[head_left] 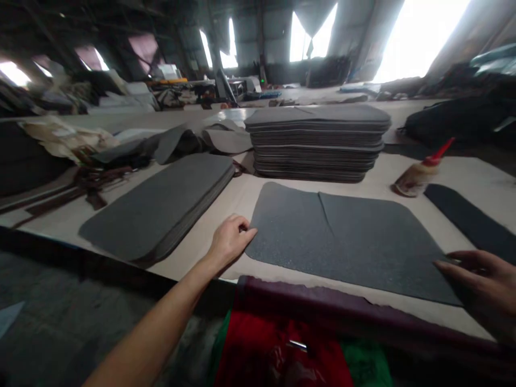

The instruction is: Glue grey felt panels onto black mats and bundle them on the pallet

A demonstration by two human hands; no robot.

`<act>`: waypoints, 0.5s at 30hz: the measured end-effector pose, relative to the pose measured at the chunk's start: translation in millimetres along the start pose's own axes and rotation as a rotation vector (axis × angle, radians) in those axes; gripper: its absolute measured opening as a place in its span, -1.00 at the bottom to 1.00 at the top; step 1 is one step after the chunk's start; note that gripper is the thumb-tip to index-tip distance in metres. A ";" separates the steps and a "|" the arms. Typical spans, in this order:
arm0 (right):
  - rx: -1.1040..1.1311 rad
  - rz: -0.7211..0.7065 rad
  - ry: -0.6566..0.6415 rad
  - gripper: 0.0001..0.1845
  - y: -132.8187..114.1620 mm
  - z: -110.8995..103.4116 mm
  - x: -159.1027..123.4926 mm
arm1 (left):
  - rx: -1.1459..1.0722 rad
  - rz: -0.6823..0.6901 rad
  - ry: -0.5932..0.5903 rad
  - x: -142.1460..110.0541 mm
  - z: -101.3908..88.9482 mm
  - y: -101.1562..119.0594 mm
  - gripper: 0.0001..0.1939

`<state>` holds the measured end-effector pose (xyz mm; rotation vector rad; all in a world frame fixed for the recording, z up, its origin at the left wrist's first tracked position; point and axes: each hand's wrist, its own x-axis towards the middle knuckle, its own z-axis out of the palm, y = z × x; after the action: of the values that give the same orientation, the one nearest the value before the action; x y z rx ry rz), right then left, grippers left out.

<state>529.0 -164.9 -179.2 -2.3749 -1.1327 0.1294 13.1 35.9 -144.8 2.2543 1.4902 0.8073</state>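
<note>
A flat grey foam sheet point(346, 236) with rounded corners lies on the table in front of me. My left hand point(230, 241) rests at its left edge, fingers curled and pinching that edge. At the sheet's near right corner, my right hand point(481, 285) lies with fingers stretched out flat and slightly blurred. A seam or crease runs down the middle of the sheet.
A tall stack of the same grey sheets point(318, 141) stands behind. A lower stack point(161, 204) lies to the left. A glue bottle with a red nozzle point(421, 173) lies at the right, beside a dark strip point(467, 220). Red and green fabric point(282, 349) hangs at the table's near edge.
</note>
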 end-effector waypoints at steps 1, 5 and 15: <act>-0.012 0.028 -0.009 -0.51 -2.5 -4.1 -3.1 | 0.001 -0.013 0.024 -0.6 -2.9 -0.7 -0.74; -0.184 -0.019 0.139 -0.26 -36.6 -24.2 -20.2 | 0.066 0.073 0.174 4.9 -16.5 4.3 -0.58; -0.102 -0.867 -0.138 -0.32 -198.1 50.0 -25.2 | 0.263 0.507 -0.192 53.0 51.3 61.8 -0.39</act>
<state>358.9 -59.4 -131.2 -1.7654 -2.1569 -0.0698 105.5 61.5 -136.7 2.8717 0.9950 0.5162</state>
